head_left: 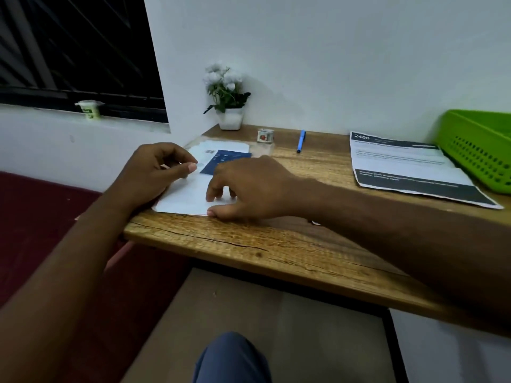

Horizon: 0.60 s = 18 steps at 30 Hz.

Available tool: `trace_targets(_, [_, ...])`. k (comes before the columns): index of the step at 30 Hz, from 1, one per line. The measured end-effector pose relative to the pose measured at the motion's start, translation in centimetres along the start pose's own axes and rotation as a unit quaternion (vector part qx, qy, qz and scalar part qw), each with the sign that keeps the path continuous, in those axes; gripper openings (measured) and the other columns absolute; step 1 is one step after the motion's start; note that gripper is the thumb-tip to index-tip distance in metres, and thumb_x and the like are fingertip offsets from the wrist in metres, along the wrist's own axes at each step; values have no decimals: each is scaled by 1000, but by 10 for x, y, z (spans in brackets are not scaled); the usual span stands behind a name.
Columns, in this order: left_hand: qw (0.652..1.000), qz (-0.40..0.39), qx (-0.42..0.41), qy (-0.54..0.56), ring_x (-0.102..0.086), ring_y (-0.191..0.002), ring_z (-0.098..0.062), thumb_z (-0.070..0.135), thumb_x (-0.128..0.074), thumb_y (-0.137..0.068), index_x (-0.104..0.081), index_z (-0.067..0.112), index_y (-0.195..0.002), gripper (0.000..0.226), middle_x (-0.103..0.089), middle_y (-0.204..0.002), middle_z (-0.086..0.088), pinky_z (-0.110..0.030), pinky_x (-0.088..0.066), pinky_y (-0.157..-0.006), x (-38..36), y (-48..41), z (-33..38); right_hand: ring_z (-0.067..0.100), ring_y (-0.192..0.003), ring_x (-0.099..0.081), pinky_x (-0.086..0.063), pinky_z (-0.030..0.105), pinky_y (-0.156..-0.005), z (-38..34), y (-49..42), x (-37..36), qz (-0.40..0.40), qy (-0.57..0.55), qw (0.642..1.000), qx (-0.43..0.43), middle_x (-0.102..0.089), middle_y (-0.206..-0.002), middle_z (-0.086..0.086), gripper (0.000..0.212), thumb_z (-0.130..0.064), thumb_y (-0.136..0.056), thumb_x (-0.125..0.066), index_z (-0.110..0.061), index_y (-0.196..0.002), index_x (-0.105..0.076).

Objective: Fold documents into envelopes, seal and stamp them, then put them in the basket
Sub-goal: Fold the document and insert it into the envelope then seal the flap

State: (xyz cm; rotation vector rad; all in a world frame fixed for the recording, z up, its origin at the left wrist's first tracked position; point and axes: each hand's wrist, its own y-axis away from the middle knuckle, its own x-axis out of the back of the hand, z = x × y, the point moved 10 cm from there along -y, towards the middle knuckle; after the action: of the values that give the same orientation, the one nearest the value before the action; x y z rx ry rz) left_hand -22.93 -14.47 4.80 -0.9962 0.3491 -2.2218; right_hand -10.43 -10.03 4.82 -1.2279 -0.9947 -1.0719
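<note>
- Knee (232, 357) at 6 o'clock, below the table's (221, 241) near edge.
- Left hand (154, 172), 10 o'clock: thumb and forefinger pinched together at the envelope's (188, 197) left edge; whether they hold it, I cannot tell.
- Envelope: at the table's left corner, close to the near edge.
- Right hand (249, 186): fingers bent, slightly apart, tips pressing the envelope; thumb along its near edge.
- Pen (301, 140), 12 o'clock, bare wood around.
- Document (409, 167), 2 o'clock, just beside the basket (481, 145).

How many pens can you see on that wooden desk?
1. A blue pen lies near the back of the desk, between the small white box and the large printed sheet on the right. Others could be hidden from view.
</note>
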Motion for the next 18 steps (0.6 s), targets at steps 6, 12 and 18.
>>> trace_targets(6, [1000, -19, -5, 24, -62, -66, -9, 12, -69, -84, -70, 3, -94, 14, -70, -79, -4, -8, -46, -63, -4, 7, 9, 12, -82, -60, -26, 25, -52, -18, 3, 3, 66, 118, 990, 28, -64, -100, -8, 31, -41, -95, -42, -29, -104, -69])
trace_targets(12, [1000, -28, -6, 9, -65, -75, -20, 13, -70, -82, -71, 7, -95, 14, -71, -83, -4, -14, -49, -69, -7, 10, 13, 0, -93, -55, -38, 20, -60, 3, 6, -8, -29, -59, 997, 27, -60, -111, -16, 31, -44, -89, -58, -36, -119, -63])
trace_targets(18, [1000, -25, -3, 0, -64, -73, -14, 14, -70, -82, -71, 10, -93, 11, -70, -81, -3, -8, -46, -64, -6, 10, 13, 1, -95, -58, -52, 21, -76, 26, 10, -13, -48, -237, 970, -24, -64, -109, -12, 36, -21, -84, -69, -29, -119, -65])
